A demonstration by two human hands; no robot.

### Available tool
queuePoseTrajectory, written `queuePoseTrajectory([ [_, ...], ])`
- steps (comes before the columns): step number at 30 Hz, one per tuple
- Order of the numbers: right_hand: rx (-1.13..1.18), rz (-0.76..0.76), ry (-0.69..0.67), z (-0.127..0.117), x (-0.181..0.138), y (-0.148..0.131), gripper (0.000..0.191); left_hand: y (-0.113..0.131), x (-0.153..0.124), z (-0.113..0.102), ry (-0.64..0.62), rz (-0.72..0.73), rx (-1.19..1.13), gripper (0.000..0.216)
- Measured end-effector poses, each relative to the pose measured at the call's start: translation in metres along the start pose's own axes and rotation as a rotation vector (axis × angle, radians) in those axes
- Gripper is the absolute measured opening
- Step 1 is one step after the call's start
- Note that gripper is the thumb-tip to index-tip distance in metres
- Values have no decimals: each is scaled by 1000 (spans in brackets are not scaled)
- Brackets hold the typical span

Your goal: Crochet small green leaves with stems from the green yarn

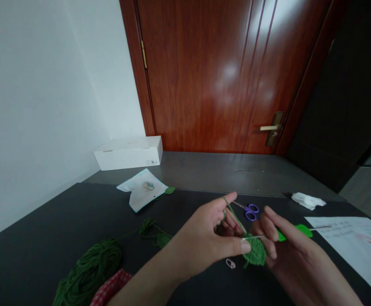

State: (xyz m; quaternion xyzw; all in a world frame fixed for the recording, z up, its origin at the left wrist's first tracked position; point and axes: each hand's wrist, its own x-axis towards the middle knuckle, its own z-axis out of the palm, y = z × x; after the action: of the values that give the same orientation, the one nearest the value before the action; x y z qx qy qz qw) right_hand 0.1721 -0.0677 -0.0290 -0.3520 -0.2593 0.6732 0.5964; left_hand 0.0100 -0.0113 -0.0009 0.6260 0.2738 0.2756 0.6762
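Note:
My left hand [209,238] pinches a small green crocheted piece [254,252] between thumb and fingers. A strand of green yarn [234,214] runs up over its raised forefinger. My right hand [292,259] grips a crochet hook with a green handle [295,231]; the metal tip sits at the top edge of the crocheted piece. Both hands hover just above a black table [60,221]. A skein of dark green yarn [91,267] lies at the lower left.
Purple-handled scissors [250,210] lie behind my hands. A small stitch marker [230,263] rests under my left hand. A printed sheet [354,242] lies right, crumpled white tissue [308,199] beyond it. A plastic bag [143,189], white box [129,153] and wooden door [217,72] stand behind.

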Motion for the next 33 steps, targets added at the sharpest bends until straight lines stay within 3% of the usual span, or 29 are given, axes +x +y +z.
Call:
queuePoseTrajectory([
  [4,57,39,25,0,1,0,34,3,-5,7,118,111,245,79],
  [12,54,19,9,4,2,-1,37,7,-9,16,291,76,482,76],
  [20,87,31,37,6,0,-1,35,11,-9,16,231,51,367,78],
  [27,80,19,1,6,0,1,39,12,-9,17,208,-5,305,95],
  [33,-77,-142,-90,6,-3,-2,37,8,-10,7,182,38,315,95],
])
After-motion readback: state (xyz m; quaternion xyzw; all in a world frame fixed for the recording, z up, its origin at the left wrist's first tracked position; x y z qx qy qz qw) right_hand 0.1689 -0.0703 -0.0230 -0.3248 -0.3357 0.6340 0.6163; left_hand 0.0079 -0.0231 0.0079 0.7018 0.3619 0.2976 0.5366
